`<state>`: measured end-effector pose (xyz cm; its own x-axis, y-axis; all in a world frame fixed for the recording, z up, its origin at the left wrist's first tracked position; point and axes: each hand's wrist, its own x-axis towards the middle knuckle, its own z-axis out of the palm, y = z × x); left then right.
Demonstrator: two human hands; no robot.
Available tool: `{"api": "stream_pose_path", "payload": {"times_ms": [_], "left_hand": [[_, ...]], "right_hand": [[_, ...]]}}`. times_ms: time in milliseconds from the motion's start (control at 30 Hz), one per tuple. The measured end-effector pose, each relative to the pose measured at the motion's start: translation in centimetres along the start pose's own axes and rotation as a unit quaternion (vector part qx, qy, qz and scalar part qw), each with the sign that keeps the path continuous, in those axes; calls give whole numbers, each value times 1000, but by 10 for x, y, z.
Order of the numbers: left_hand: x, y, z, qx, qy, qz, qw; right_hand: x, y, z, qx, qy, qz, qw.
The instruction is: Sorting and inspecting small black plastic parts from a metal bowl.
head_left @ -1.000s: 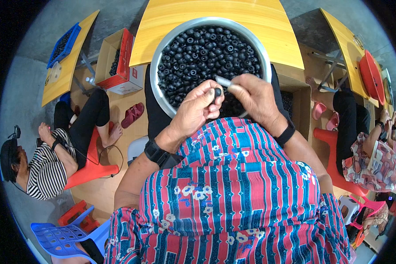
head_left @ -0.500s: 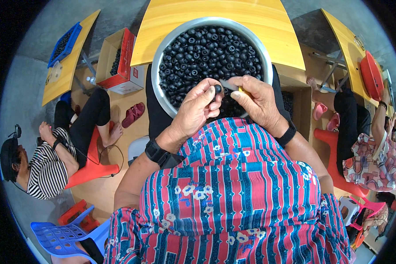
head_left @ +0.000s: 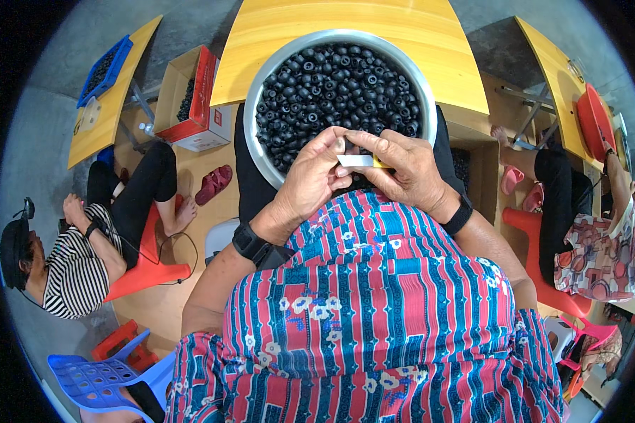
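Observation:
A wide metal bowl [head_left: 259, 92] heaped with several small black ring-shaped parts [head_left: 331, 84] rests on my lap against a yellow table [head_left: 346, 25]. Over the bowl's near rim my left hand [head_left: 310, 176] pinches something small that its fingers hide. My right hand [head_left: 406, 169] grips a short tool with a white blade and a yellow end [head_left: 360, 161], its tip touching the left fingertips. Both wrists wear black bands.
A person in a striped shirt sits on a red stool [head_left: 144, 261] at the left. A cardboard box [head_left: 194, 99] and a blue tray [head_left: 104, 69] hold more black parts. Another person [head_left: 600, 240] sits at the right beside a second yellow table [head_left: 557, 84]. A blue stool [head_left: 95, 381] stands lower left.
My hands have drawn closer together and the black part that showed in my left fingers is now covered. The white tool now lies level between both hands.

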<state>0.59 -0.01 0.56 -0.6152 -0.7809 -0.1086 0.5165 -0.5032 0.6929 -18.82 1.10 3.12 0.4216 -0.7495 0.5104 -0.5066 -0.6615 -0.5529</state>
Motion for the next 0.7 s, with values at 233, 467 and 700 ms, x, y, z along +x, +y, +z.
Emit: {"api": "stream_pose_path", "payload": {"times_ms": [233,467,700], "left_hand": [[4,-6,-4,-43,25,18,999],[1,-2,1,-8,35,26,999],[-1,0,4,79,5,53,995]], "right_hand": [[-2,2,2,-9,-4,-15,1000],[0,-2,-6,-14,-30,-45,998],[-1,-1,-7,-26,11,20,999]]}}
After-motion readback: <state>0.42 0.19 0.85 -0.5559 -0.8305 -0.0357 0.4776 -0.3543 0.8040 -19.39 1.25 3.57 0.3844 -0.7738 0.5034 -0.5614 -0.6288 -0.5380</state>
